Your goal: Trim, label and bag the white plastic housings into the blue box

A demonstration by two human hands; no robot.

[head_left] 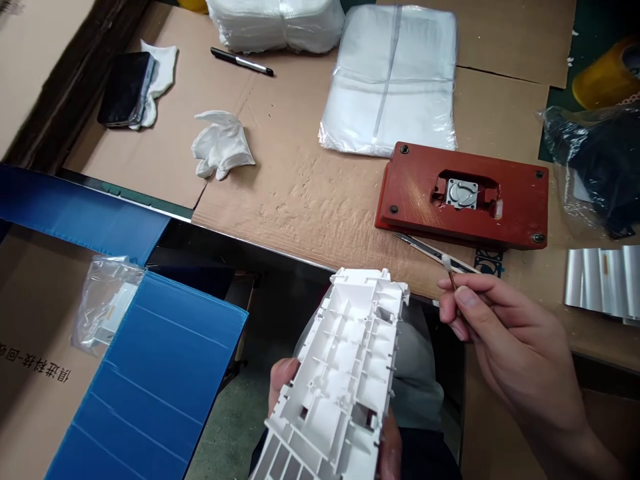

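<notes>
At cardboard-covered bench (280,207), gripping ribbed white plastic housing (345,373) at 6 o'clock in left hand (283,381). Pinching thin pale-tipped stick (451,275) in right hand (505,340) at 4 o'clock, near red block (465,223) between 2 and 3 o'clock.

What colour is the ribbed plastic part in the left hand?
The ribbed plastic part is plain white, seen best in the head view.

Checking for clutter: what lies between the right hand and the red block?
In the head view: the held white-tipped stick, a slim pointed tool and a black cutout piece.
</notes>
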